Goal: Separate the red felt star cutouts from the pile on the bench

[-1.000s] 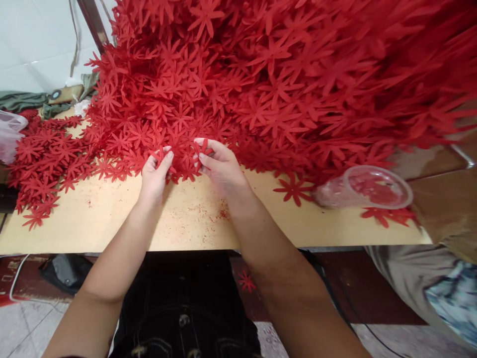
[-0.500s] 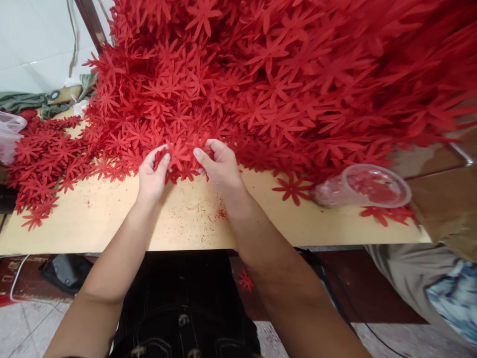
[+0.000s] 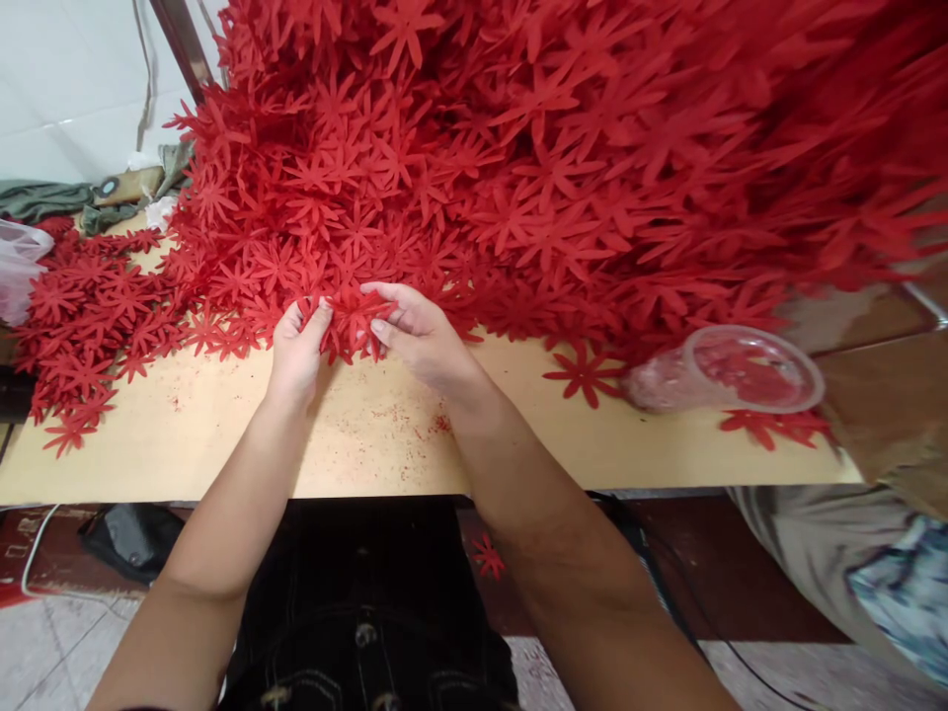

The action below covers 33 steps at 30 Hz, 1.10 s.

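Between my two hands is a red fabric-like flower cutout [image 3: 351, 318] with narrow petals, at the front edge of a large heap of the same flowers [image 3: 415, 188]. My left hand [image 3: 299, 341] pinches its left side between thumb and fingers. On the right side, the thumb and fingers of my right hand [image 3: 412, 331] close on the petals. Whether several layers are stacked there I cannot tell. Both hands are just above the pale tabletop [image 3: 370, 425], which is dotted with red specks.
A clear plastic cup [image 3: 726, 370] lies tipped at the right, near a single flower [image 3: 585, 375] and a cardboard box [image 3: 889, 395]. At the left are a smaller flower pile [image 3: 89, 306], a plastic bag [image 3: 21, 267] and green cloth [image 3: 44, 197]. Someone's clothed leg [image 3: 800, 543] shows lower right.
My right hand has moved left, closer to my left hand, and the flower between them is now bunched together. The left hand has shifted only slightly.
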Available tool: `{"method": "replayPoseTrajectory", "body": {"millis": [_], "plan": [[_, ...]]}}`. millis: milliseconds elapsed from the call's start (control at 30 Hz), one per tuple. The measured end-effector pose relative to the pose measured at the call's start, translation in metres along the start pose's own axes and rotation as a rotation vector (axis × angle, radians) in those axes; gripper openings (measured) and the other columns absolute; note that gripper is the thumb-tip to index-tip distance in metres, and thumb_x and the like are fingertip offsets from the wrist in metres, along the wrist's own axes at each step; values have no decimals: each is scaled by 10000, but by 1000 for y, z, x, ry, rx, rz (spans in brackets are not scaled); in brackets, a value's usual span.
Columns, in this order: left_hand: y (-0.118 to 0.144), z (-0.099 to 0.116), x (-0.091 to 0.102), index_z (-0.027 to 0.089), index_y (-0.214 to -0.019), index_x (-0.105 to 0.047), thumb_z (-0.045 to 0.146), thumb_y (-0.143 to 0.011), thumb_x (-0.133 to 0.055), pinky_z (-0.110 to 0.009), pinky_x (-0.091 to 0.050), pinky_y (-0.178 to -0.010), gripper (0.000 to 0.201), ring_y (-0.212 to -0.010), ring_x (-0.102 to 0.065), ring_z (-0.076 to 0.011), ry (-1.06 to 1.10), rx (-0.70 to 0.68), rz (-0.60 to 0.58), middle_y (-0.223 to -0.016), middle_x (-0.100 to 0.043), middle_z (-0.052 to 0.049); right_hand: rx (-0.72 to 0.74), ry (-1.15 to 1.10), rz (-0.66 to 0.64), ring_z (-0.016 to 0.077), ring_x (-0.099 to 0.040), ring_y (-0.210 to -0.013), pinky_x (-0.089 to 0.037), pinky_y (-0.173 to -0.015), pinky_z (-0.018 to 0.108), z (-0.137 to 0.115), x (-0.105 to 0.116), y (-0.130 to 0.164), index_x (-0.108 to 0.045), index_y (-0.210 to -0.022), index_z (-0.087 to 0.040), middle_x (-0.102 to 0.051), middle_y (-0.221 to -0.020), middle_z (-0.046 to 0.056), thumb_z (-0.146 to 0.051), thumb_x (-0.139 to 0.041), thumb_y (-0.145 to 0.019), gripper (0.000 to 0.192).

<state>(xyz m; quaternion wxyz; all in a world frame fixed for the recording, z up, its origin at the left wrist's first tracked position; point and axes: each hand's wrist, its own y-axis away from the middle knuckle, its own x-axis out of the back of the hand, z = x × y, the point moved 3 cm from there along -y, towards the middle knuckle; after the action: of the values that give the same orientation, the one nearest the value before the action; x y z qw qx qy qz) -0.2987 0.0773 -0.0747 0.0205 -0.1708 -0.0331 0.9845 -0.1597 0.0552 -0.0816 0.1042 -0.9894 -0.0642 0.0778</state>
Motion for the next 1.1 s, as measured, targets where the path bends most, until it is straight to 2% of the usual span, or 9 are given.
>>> {"method": "replayPoseTrajectory", "body": {"millis": [167, 367, 500, 567, 633, 767, 833, 967, 1100], "plan": [[-4, -3, 2, 181, -806, -642, 427, -659, -790, -252, -508, -767, 323, -739, -635, -102, -49, -53, 16, -814, -689, 4, -1, -19, 188, 46, -428, -481, -362, -459, 212, 1, 6, -2, -518, -956, -200, -461, -609, -76, -438, -691, -738, 365], [-7, 0, 8, 214, -783, -604, 362, -660, -800, -202, -433, -500, 274, -520, -527, -62, -44, 17, 71, -665, -626, 44, 27, 92, 377, 71, -402, -485, -346, -453, 229, 4, 19, -4, -547, -895, -226, -449, -606, -49, -491, -612, -806, 287], [-6, -1, 7, 224, -821, -610, 320, -637, -820, -200, -462, -539, 295, -571, -561, -66, -59, 25, 84, -720, -645, 39, 156, 328, 468, 169, -584, -869, -512, -729, 322, 0, 32, -2, -567, -1115, -251, -569, -933, 49, -536, -592, -811, 417], [-4, -2, 6, 226, -830, -611, 344, -646, -813, -208, -482, -584, 298, -605, -575, -72, -77, 12, 95, -732, -642, 37, 224, 518, 496, 241, -510, -1154, -470, -939, 425, -8, 32, 2, -580, -1178, -264, -540, -1182, 92, -528, -621, -794, 468], [-3, -3, 5, 220, -823, -611, 386, -637, -812, -215, -491, -624, 320, -639, -584, -75, -93, -22, 104, -753, -644, 31, 251, 582, 453, 268, -438, -1265, -407, -1029, 476, -16, 25, 5, -612, -1155, -271, -519, -1269, 90, -513, -624, -798, 432], [1, -3, 0, 205, -830, -610, 438, -617, -812, -226, -485, -645, 375, -659, -588, -82, -117, -26, 48, -760, -639, 28, 146, 253, 184, 180, -609, -968, -521, -846, 360, -14, -2, 4, -623, -1048, -224, -636, -1039, 64, -507, -666, -762, 404], [2, -3, -3, 199, -835, -612, 431, -622, -810, -227, -487, -677, 372, -680, -595, -81, -121, -24, 27, -765, -638, 30, 71, 126, 132, 127, -603, -754, -522, -697, 294, -9, -12, 1, -610, -911, -187, -644, -860, 31, -506, -713, -709, 392], [2, -2, -4, 194, -826, -626, 420, -628, -807, -199, -466, -632, 350, -625, -551, -55, -83, -5, 74, -734, -622, 39, 53, 50, 241, 63, -458, -506, -404, -499, 228, -7, -7, -3, -492, -648, -191, -507, -547, -43, -582, -663, -725, 433], [3, 1, -6, 199, -792, -641, 422, -613, -818, -187, -404, -508, 336, -513, -453, -39, -53, 17, 62, -639, -567, 52, 77, 18, 343, 51, -380, -433, -341, -437, 217, -13, 5, -3, -441, -584, -204, -425, -473, -59, -638, -593, -757, 492]]}}
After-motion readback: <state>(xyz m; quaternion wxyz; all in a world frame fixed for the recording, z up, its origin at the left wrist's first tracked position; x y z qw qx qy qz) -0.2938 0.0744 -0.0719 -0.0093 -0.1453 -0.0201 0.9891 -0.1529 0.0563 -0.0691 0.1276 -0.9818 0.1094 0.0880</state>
